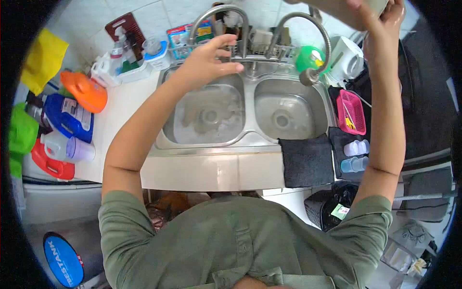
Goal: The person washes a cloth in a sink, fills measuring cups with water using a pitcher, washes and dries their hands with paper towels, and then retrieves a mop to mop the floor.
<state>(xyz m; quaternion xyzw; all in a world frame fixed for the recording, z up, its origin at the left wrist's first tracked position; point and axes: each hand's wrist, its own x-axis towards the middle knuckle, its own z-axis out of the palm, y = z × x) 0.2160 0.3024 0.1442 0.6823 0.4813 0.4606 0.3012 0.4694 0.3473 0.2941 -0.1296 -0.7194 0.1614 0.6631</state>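
Note:
My left hand [211, 62] hangs over the back of the left sink basin [209, 115], fingers spread and holding nothing, in front of the left curved faucet [243, 24]. At the top right, my right hand [380, 19] is raised with its fingers around a greyish, flat-sided object [346, 12], partly cut off by the frame's top edge. The flexible faucet [325, 36] arches over the right basin [288, 113]. Some cloudy water and suds lie in the left basin.
Bottles, including an orange one [84, 91] and a blue one [70, 115], crowd the counter's left end. Right of the sink are a white jug [345, 60], a pink basket [351, 111] and small cups [353, 164]. A black cloth [307, 161] drapes over the front edge.

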